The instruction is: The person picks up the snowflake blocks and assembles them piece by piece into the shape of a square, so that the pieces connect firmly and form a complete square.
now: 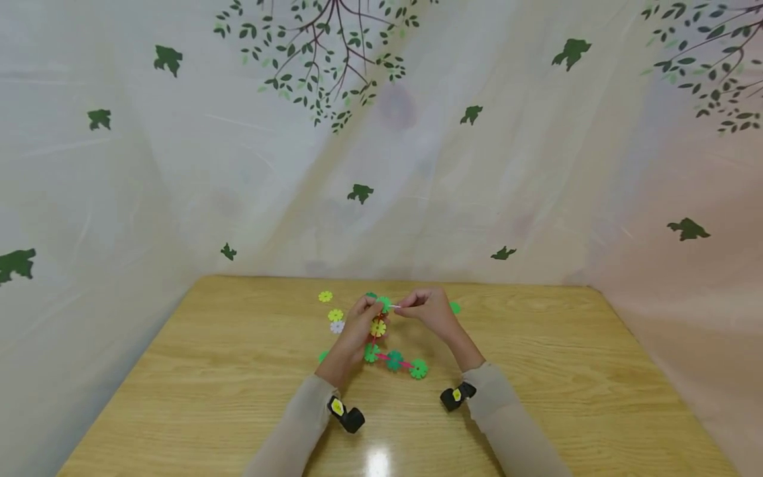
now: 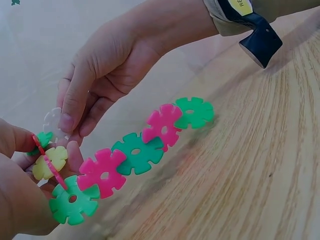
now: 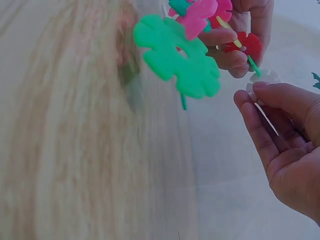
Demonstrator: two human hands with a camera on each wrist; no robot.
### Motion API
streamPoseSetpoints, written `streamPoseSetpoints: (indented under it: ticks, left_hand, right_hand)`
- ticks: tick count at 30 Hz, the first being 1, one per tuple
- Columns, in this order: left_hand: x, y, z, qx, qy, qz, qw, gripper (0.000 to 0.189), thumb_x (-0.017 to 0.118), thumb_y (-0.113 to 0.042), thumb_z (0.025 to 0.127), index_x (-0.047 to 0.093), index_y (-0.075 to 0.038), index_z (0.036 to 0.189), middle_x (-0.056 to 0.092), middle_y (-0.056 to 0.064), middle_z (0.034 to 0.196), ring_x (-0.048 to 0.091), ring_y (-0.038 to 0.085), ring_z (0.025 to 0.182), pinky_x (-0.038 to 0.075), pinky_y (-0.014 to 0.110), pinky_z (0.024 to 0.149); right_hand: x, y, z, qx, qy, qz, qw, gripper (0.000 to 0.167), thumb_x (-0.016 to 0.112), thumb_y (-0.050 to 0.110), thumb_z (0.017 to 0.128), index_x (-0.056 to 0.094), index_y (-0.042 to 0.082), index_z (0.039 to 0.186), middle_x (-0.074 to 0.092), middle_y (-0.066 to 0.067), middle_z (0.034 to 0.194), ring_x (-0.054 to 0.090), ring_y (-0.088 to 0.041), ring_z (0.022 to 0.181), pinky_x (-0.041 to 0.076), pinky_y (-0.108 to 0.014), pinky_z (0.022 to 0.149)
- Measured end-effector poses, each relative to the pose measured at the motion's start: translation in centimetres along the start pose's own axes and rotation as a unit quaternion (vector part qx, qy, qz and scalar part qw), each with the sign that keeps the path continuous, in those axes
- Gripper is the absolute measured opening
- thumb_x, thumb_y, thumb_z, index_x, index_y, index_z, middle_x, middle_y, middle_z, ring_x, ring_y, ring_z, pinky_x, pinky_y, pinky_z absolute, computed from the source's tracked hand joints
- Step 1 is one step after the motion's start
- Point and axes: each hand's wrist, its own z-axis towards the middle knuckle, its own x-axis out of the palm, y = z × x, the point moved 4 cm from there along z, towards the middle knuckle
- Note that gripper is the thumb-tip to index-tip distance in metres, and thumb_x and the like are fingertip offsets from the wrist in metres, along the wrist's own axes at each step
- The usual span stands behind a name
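Observation:
My left hand [image 1: 356, 328] grips the upper part of a linked chain of slotted, flower-shaped plastic discs. Thumb and fingers of my right hand [image 1: 430, 311] pinch a white flower disc [image 3: 267, 77], which meets the edge of the small green disc [image 2: 45, 140] at the chain's top. Below that come red discs and a yellow disc [image 1: 378, 328]. At a corner green disc [image 2: 75, 207], the chain turns and runs right through pink discs and a darker green disc [image 2: 137, 153] to a green end disc [image 1: 418, 369]. My left fingers hide part of the chain.
Loose flower discs lie on the wooden table [image 1: 536, 371]: a yellow one [image 1: 324, 296], another yellow [image 1: 336, 315] beside a white one [image 1: 337, 326], and a green disc [image 1: 456, 308] behind my right hand. A printed curtain [image 1: 417, 218] hangs beyond the table's back edge.

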Motion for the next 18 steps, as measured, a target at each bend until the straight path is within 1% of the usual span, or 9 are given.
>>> streamPoseSetpoints:
  ticks: [3, 4, 8, 10, 15, 18]
  left_hand:
    - [0.18, 0.04, 0.07, 0.001, 0.0, -0.002, 1.0, 0.014, 0.052, -0.016, 0.107, 0.049, -0.013, 0.094, 0.06, 0.0, 0.088, 0.061, 0.009, 0.074, 0.055, 0.023, 0.058]
    - [0.23, 0.07, 0.13, 0.001, 0.0, -0.004, 1.0, 0.014, 0.052, -0.016, 0.107, 0.049, -0.013, 0.093, 0.06, 0.0, 0.087, 0.061, 0.01, 0.074, 0.055, 0.023, 0.058]
    - [0.29, 0.02, 0.18, 0.002, 0.005, -0.003, 1.0, 0.014, 0.052, -0.015, 0.107, 0.048, -0.013, 0.093, 0.06, 0.0, 0.089, 0.063, 0.011, 0.076, 0.057, 0.024, 0.059]
    - [0.25, -0.1, 0.19, -0.001, 0.005, -0.004, 1.0, 0.014, 0.052, -0.016, 0.107, 0.048, -0.013, 0.093, 0.06, 0.0, 0.09, 0.063, 0.011, 0.077, 0.057, 0.024, 0.06]
    - [0.07, -0.25, 0.12, -0.017, 0.0, 0.007, 0.9998, 0.013, 0.052, -0.018, 0.107, 0.05, -0.012, 0.096, 0.059, 0.0, 0.091, 0.063, 0.011, 0.078, 0.058, 0.025, 0.062]
    - [0.01, -0.06, 0.08, -0.031, 0.003, 0.021, 0.9993, 0.014, 0.053, -0.019, 0.106, 0.052, -0.009, 0.097, 0.059, 0.001, 0.091, 0.061, 0.011, 0.076, 0.056, 0.025, 0.062]
  right_hand:
    - [-0.04, 0.01, -0.04, -0.004, -0.004, -0.003, 1.0, 0.014, 0.08, -0.007, 0.082, 0.069, -0.015, 0.079, 0.076, -0.02, 0.087, 0.071, -0.007, 0.07, 0.058, -0.022, 0.065]
    - [-0.08, -0.29, 0.05, -0.011, -0.006, -0.009, 0.9999, 0.014, 0.081, -0.006, 0.082, 0.069, -0.013, 0.078, 0.077, -0.019, 0.085, 0.07, -0.007, 0.069, 0.058, -0.021, 0.065]
    - [0.08, -0.01, 0.01, -0.022, -0.005, -0.019, 0.9996, 0.014, 0.081, -0.004, 0.082, 0.071, -0.013, 0.079, 0.075, -0.026, 0.088, 0.07, -0.006, 0.068, 0.058, -0.021, 0.065]
    - [0.13, 0.08, -0.01, -0.023, -0.002, -0.021, 0.9995, 0.015, 0.081, -0.004, 0.082, 0.071, -0.014, 0.08, 0.075, -0.027, 0.09, 0.07, -0.006, 0.069, 0.058, -0.021, 0.065]
    - [0.23, 0.1, -0.01, -0.008, 0.009, -0.021, 0.9997, 0.016, 0.08, -0.002, 0.084, 0.069, -0.013, 0.084, 0.076, -0.026, 0.095, 0.071, -0.007, 0.074, 0.06, -0.024, 0.071]
    - [0.28, -0.03, 0.04, 0.003, 0.021, -0.017, 0.9996, 0.012, 0.078, -0.003, 0.086, 0.068, -0.012, 0.085, 0.075, -0.026, 0.099, 0.073, -0.009, 0.079, 0.062, -0.027, 0.076]
